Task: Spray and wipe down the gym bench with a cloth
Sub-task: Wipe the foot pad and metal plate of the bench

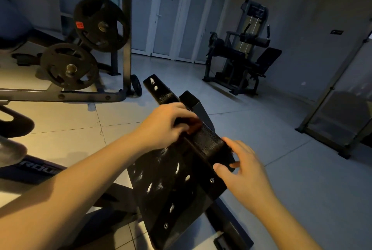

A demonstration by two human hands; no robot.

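The gym bench's black metal frame (177,179), a plate with several slots and a textured crossbar, lies in front of me in dim light. My left hand (165,126) rests on the crossbar with fingers curled over a small reddish-brown cloth (194,127), pressing it against the metal. My right hand (243,171) is at the right end of the crossbar, fingers spread, thumb and fingertips touching the dark edge. It holds nothing that I can make out. No spray bottle is in view.
A rack with two black weight plates (100,24) (68,66) stands at the left. A leg machine (239,52) is at the back, near white doors (181,14). A metal-framed panel (338,120) stands right. Tiled floor (261,128) surrounds the bench.
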